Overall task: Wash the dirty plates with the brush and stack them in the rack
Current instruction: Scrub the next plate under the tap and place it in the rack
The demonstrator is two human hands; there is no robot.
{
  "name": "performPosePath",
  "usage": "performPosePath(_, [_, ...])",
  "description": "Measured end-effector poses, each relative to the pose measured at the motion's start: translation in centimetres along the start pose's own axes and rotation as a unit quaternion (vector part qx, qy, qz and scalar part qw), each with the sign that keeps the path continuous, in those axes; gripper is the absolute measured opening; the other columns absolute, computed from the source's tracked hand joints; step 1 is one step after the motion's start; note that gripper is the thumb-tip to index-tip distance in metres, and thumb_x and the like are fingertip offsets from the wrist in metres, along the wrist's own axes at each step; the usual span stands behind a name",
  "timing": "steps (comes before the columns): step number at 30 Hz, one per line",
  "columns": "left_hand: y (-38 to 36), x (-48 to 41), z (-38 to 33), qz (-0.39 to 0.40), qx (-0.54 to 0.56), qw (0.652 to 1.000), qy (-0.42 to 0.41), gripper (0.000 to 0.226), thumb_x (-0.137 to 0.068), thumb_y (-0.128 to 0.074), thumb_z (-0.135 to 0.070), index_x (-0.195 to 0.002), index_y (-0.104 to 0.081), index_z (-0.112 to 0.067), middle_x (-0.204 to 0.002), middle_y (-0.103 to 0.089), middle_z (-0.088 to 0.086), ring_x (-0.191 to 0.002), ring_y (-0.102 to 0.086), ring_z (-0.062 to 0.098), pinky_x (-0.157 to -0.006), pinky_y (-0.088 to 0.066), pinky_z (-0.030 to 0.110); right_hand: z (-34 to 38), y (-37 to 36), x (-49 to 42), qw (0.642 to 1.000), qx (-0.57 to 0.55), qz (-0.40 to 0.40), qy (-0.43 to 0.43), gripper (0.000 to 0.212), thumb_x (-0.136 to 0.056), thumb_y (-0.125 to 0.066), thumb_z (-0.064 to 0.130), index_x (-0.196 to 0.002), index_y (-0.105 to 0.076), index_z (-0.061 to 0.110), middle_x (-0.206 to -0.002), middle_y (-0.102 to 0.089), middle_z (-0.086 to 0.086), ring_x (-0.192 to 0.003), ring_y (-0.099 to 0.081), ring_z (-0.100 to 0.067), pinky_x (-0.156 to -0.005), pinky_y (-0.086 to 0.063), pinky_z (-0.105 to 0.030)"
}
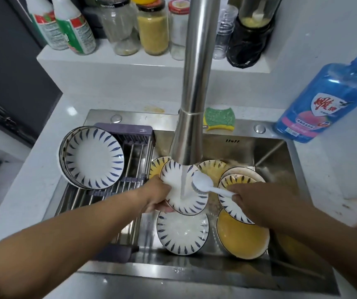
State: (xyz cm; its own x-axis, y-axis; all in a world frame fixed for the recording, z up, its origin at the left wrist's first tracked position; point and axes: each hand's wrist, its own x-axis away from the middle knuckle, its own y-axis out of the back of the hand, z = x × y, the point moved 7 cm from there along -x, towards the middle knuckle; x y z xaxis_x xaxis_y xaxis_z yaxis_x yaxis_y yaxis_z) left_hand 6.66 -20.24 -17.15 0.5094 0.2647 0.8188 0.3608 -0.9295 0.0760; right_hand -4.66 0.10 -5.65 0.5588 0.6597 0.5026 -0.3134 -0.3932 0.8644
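Left hand point(158, 197) grips the left rim of a blue-patterned plate point(195, 201), thumb on its face, holding it tilted under the water point(182, 184) running from the faucet point(192, 93). Right hand point(248, 201) is curled round the handle of the white brush point(202, 182), whose head touches the plate's upper right part beside the stream. Below them dirty plates point(242, 234), several smeared yellow, lie overlapping in the sink point(195, 270). Washed plates point(91, 157) lean stacked on edge in the rack point(138, 143) across the sink's left side.
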Motion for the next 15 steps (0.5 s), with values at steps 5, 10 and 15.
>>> performPosePath(5, [0.6, 4.5, -1.8, 0.061, 0.041, 0.997, 0.016, 0.036, -0.097, -0.034, 0.003, -0.126, -0.049, -0.012, -0.109, -0.068, 0.021, -0.092, -0.073, 0.041, -0.081, -0.060, 0.055, 1.3, 1.9, 0.3, 0.998, 0.048, -0.044, 0.025, 0.033, -0.108, -0.035, 0.034, -0.136, -0.052, 0.033, -0.091, -0.063, 0.012, -0.060, -0.048, -0.002, -0.056, -0.048, -0.022])
performPosePath(10, [0.3, 8.2, -0.6, 0.106, 0.086, 0.990, 0.027, 0.049, -0.091, -0.032, 0.013, -0.130, -0.048, -0.010, -0.112, -0.069, 0.026, -0.091, -0.072, 0.045, -0.078, -0.059, 0.058, 2.8, 3.8, 2.2, 0.998, -0.014, -0.044, 0.041, 0.035, -0.109, -0.036, 0.025, -0.139, -0.053, 0.029, -0.113, -0.068, 0.004, -0.093, -0.066, -0.017, -0.078, -0.056, -0.035])
performPosePath(15, [-1.5, 10.2, 1.2, 0.162, 0.172, 0.971, 0.035, 0.040, -0.095, -0.040, 0.015, -0.127, -0.050, -0.007, -0.121, -0.065, 0.033, -0.108, -0.065, 0.052, -0.082, -0.054, 0.062, 5.4, 2.8, 5.1, 0.989, -0.124, -0.048, 0.069, 0.037, -0.109, -0.034, 0.034, -0.143, -0.050, 0.032, -0.125, -0.067, 0.000, -0.109, -0.060, -0.025, -0.088, -0.053, -0.043])
